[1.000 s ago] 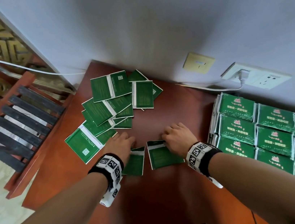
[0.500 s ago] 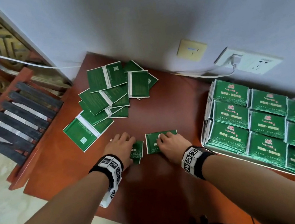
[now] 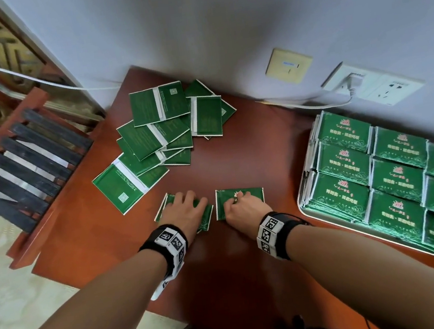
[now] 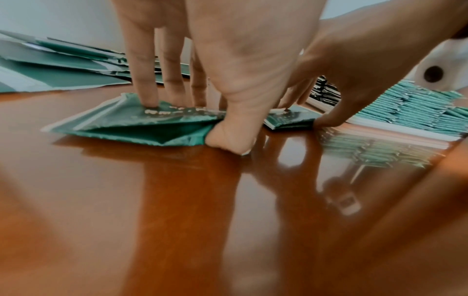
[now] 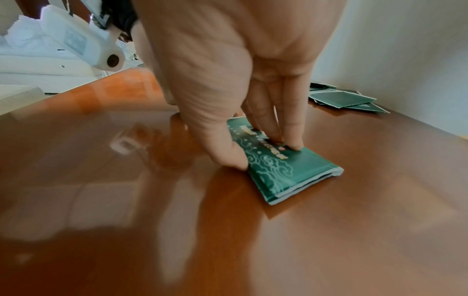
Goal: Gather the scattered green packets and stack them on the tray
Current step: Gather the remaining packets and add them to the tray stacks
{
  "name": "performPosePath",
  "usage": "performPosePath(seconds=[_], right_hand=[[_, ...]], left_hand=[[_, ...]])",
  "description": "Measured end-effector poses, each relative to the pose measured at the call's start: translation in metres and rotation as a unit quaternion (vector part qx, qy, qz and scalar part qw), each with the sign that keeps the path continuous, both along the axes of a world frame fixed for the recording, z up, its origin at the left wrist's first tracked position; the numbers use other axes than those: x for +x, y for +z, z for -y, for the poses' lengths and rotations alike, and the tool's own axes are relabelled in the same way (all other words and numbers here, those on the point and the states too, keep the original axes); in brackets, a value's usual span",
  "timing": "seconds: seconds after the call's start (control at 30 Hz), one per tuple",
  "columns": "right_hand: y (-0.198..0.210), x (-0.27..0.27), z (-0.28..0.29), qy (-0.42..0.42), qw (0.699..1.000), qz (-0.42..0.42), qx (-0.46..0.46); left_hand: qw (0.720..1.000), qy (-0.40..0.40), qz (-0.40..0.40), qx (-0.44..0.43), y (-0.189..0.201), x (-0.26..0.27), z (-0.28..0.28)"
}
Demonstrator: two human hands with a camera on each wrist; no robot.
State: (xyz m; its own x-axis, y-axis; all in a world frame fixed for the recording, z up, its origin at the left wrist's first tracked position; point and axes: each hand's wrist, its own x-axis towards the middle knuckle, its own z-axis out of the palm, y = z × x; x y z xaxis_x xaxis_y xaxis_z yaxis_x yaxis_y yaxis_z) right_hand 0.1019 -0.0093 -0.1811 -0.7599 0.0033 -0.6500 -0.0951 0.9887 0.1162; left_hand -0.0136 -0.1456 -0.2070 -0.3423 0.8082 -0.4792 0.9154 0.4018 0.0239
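Green packets [image 3: 394, 167] already fill tray [image 3: 303, 199] at right; loose pile [image 3: 161, 133] remains far left on desk [image 3: 250, 154]. Left hand [image 3: 182, 211] and right hand [image 3: 244, 209] each pinch small packet bundle, not yet moved.

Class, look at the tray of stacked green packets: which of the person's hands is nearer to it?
Right. The right hand presses a folded packet just left of the tray, while the left hand grips another packet farther left.
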Motion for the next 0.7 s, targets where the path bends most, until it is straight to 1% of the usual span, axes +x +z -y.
performPosePath(seconds=[0.17,0.3,0.43,0.5,0.57,0.63,0.7], right_hand=[[-0.009,0.001,0.002,-0.016,1.0,-0.011,0.005],[-0.006,0.001,0.002,-0.034,0.999,-0.024,-0.004],[-0.008,0.0,0.003,-0.027,0.999,-0.019,0.0],[-0.008,0.001,0.002,-0.047,0.999,-0.015,-0.007],[-0.004,0.001,0.0,-0.082,0.996,-0.029,-0.026],[0.005,-0.001,-0.003,-0.118,0.99,-0.051,-0.049],[0.014,-0.002,-0.007,-0.136,0.986,-0.074,-0.062]], left_hand=[[0.999,-0.012,0.003,0.05,-0.01,-0.003,0.001],[0.992,-0.015,0.028,0.123,-0.015,-0.013,0.012],[0.987,-0.047,0.053,0.143,-0.023,-0.02,0.019],[0.987,-0.043,0.065,0.143,-0.029,-0.021,0.022],[0.986,-0.04,0.068,0.149,-0.03,-0.021,0.023],[0.986,-0.042,0.065,0.148,-0.021,-0.019,0.019],[0.986,-0.036,0.05,0.153,-0.011,-0.018,0.011]])
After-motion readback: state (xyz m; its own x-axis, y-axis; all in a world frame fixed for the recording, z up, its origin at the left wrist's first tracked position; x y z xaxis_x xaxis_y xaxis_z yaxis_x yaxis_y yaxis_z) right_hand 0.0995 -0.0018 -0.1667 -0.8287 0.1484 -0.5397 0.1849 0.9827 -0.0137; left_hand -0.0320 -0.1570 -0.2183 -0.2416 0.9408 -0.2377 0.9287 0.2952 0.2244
